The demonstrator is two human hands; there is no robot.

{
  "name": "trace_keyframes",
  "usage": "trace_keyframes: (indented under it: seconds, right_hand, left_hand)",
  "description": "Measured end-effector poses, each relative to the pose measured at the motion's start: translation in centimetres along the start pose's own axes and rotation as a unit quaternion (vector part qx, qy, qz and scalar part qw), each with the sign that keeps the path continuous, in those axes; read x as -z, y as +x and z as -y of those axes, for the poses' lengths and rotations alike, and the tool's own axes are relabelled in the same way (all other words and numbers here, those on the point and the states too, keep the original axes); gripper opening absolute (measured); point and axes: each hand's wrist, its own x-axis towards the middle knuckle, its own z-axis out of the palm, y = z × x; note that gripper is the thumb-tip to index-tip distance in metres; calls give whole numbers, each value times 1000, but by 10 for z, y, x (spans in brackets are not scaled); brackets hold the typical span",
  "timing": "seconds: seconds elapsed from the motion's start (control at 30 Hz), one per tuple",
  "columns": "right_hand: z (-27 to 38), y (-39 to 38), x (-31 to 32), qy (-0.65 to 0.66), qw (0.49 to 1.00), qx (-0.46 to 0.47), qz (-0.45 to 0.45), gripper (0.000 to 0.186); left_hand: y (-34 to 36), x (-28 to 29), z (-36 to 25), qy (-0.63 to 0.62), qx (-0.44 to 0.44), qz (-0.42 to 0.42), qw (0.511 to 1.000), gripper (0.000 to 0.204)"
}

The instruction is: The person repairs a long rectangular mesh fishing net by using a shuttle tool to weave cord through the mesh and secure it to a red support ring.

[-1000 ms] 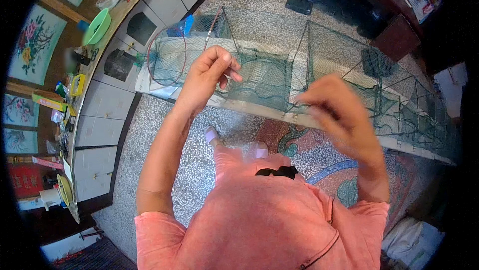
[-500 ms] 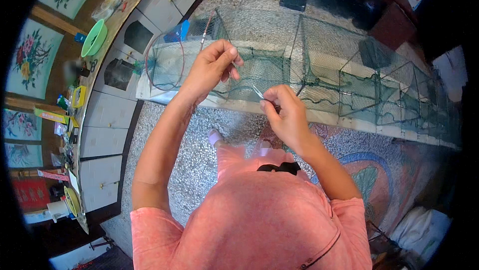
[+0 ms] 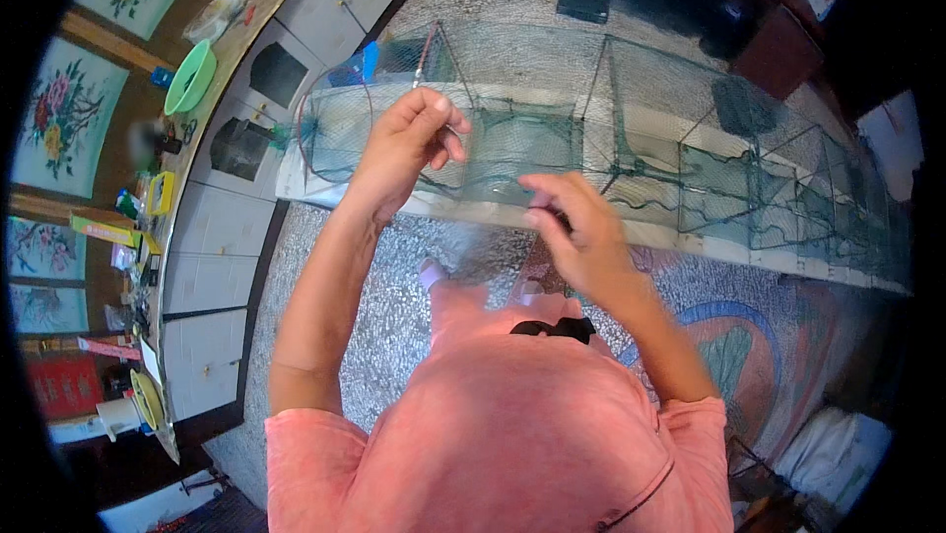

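My left hand (image 3: 414,134) is raised over the green mesh net cage (image 3: 507,139), thumb and forefinger pinched together, other fingers loosely curled; whatever is between them is too fine to make out. My right hand (image 3: 567,223) is just to its right and lower, fingers bent inward around something I cannot make out, partly hidden and blurred. The cage, a long row of framed compartments, lies on a pale strip running across the view. A red hoop (image 3: 305,129) is at its left end, and a thin rod (image 3: 428,50) stands up just beyond my left hand.
A curved counter along the left holds a green basin (image 3: 191,76), a yellow box (image 3: 160,193) and clutter above white cabinets (image 3: 202,282). A dark reddish desk (image 3: 774,45) and a black flat object (image 3: 581,4) are at the back. My slippered feet (image 3: 429,272) show below the cage.
My right hand moved leftward toward my left hand, showing a slim silver pointed tool half a second ago; it has since shifted slightly right and the tool is indistinct. My left hand barely moved.
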Motion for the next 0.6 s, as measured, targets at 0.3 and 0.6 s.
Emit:
trace_keyframes:
  seconds: [0.3,0.6]
  right_hand:
    - [9,89,6,-248,922,260,143,17]
    - [-13,129,-27,-254,866,282,326,15]
  left_hand:
    - [-49,25,30,-80,8,-125,989,18]
    - [-62,6,58,-94,-22,-182,979,18]
